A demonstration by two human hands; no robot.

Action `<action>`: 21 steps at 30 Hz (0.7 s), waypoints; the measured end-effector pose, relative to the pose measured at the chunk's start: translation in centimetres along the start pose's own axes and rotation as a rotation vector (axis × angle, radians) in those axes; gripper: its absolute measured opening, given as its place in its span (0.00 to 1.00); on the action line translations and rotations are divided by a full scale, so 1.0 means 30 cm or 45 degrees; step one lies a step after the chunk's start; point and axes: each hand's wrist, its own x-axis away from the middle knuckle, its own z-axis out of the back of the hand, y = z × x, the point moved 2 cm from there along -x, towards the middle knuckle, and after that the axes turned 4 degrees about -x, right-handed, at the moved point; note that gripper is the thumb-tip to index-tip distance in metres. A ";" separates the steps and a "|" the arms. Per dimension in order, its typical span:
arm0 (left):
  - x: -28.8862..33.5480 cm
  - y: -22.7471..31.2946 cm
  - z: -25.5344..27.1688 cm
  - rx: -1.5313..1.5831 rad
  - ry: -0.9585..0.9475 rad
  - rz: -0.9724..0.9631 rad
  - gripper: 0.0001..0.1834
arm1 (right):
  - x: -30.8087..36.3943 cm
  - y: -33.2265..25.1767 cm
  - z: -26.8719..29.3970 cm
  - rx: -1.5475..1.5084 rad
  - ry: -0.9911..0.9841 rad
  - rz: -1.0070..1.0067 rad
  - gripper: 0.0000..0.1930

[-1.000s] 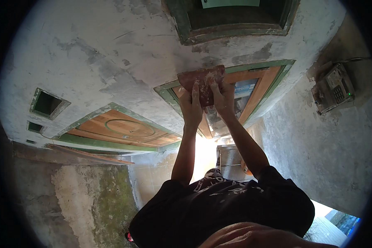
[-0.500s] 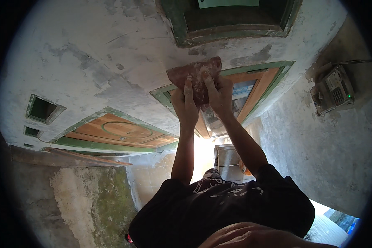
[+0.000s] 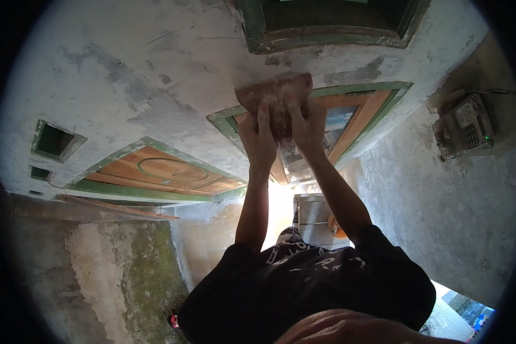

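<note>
Pressed against the grey-white plastered wall (image 3: 172, 57) is a reddish-brown sheet of sandpaper (image 3: 274, 94), dusted white and blurred by motion. My left hand (image 3: 259, 140) grips its left side, the thumb lying along the near face. On the other side my right hand (image 3: 308, 132) holds it in the same way. The fingers behind the sheet are hidden. Both arms reach up and forward, with the hands close together. Right behind the sheet is the green-edged frame of a wooden doorway (image 3: 372, 97).
Above the sheet is a green-framed opening (image 3: 332, 43). A wooden door panel (image 3: 155, 166) and small square wall recesses (image 3: 55, 140) are at left. A dusty keypad device (image 3: 467, 132) with a green light hangs on the right wall. An orange round object (image 3: 336, 226) stands below.
The view has shifted a little, so the opening appears higher. My hands and the sandpaper have moved slightly down along the wall relative to it, and the sheet is now blurred.
</note>
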 end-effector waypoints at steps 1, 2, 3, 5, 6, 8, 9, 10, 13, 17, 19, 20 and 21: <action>-0.011 0.006 0.008 -0.002 0.003 0.001 0.19 | -0.017 -0.038 -0.021 -0.020 -0.016 -0.038 0.19; -0.030 0.043 0.004 0.054 -0.040 0.050 0.18 | -0.030 -0.062 -0.029 -0.038 -0.027 -0.073 0.20; -0.043 0.079 -0.003 0.110 -0.084 0.098 0.18 | -0.033 -0.055 -0.022 -0.037 -0.022 -0.071 0.20; -0.023 0.083 -0.005 0.134 -0.135 0.169 0.18 | -0.032 -0.029 -0.013 -0.018 0.003 0.031 0.20; -0.007 0.050 0.003 0.055 -0.084 0.109 0.18 | -0.017 -0.020 -0.012 -0.024 -0.004 0.032 0.20; 0.003 0.029 0.007 -0.025 -0.031 0.044 0.18 | 0.011 -0.016 -0.003 -0.041 -0.019 -0.109 0.20; -0.005 0.036 0.000 0.040 -0.027 0.041 0.18 | 0.004 -0.027 -0.008 -0.043 -0.022 -0.106 0.20; -0.011 0.046 -0.005 0.105 -0.022 0.038 0.18 | -0.009 -0.044 -0.014 -0.006 -0.033 -0.072 0.20; -0.038 0.083 -0.003 0.073 -0.036 0.095 0.18 | -0.028 -0.064 -0.023 -0.021 -0.047 -0.023 0.19; -0.012 0.039 0.018 -0.041 -0.027 0.088 0.19 | 0.003 -0.046 -0.018 -0.064 -0.028 -0.043 0.19; -0.024 0.037 0.017 -0.053 -0.035 -0.043 0.18 | -0.020 -0.062 -0.024 0.042 -0.026 0.059 0.19; -0.037 0.061 0.012 -0.056 -0.037 -0.042 0.18 | -0.031 -0.082 -0.028 0.152 -0.020 0.161 0.19; -0.059 0.098 0.001 0.021 -0.026 -0.019 0.18 | -0.041 -0.100 -0.036 0.153 -0.016 0.162 0.19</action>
